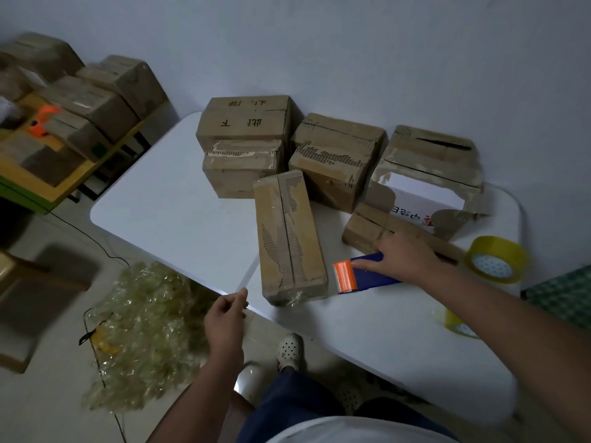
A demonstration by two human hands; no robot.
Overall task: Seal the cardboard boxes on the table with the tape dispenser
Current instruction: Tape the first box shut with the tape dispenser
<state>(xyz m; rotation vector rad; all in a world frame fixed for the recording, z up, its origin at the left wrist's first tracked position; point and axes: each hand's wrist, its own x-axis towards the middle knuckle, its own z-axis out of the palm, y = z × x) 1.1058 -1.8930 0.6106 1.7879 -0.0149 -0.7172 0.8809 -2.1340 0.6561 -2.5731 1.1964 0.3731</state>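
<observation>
so the right hand point(404, 255) lies on the dispenser point(364, 271), which sits on the table point(166, 199) at about 3 o'clock of the long box point(289, 236); its fingers curl over the blue body, orange head pointing at the box. the left hand point(225, 316), at 7 o'clock of that box near the table edge, pinches the end of a clear tape strip point(248, 273) between thumb and fingertips, and the strip runs up toward 1 o'clock along the box's left side. i cannot tell whether it joins the dispenser's roll

the long box's centre seam looks open along the top, with old tape crumpled at the near end, so i judge it the one in hand. more boxes point(246, 145) stand behind it from 11 to 1 o'clock, several with gaping seams, and a spare roll point(495, 263) lies at the far right

to do the step well: keep the strip taut so it cannot fold onto itself, press both flaps together first, anchor the tape over the near end face, then draw the dispenser straight along the seam toward 12 o'clock with steady downward pressure, and carry it over the far edge before cutting. the likely fault is tape drifting off the seam
</observation>
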